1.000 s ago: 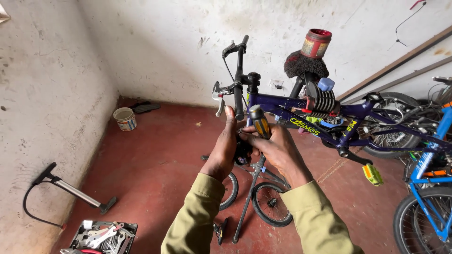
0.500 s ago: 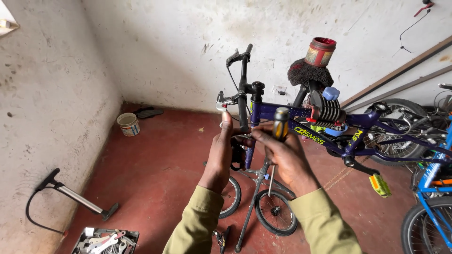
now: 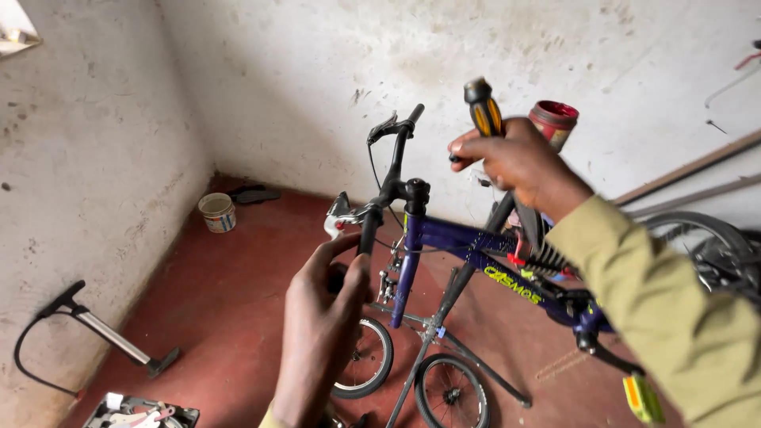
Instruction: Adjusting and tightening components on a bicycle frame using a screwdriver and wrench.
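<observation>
Right hand [image 3: 519,162] was clamped on a screwdriver [image 3: 483,107] up top, right of center. Left hand [image 3: 321,333] gripped the handlebar [image 3: 371,226] of the blue bike [image 3: 476,261], mid-frame. Hands well apart.

Small blue bike [image 3: 476,257] upside-ish on stand, handlebar [image 3: 372,226] grip gripped low. Screwdriver [image 3: 482,107], black-and-yellow handle, held up high, handle pointing up.
</observation>
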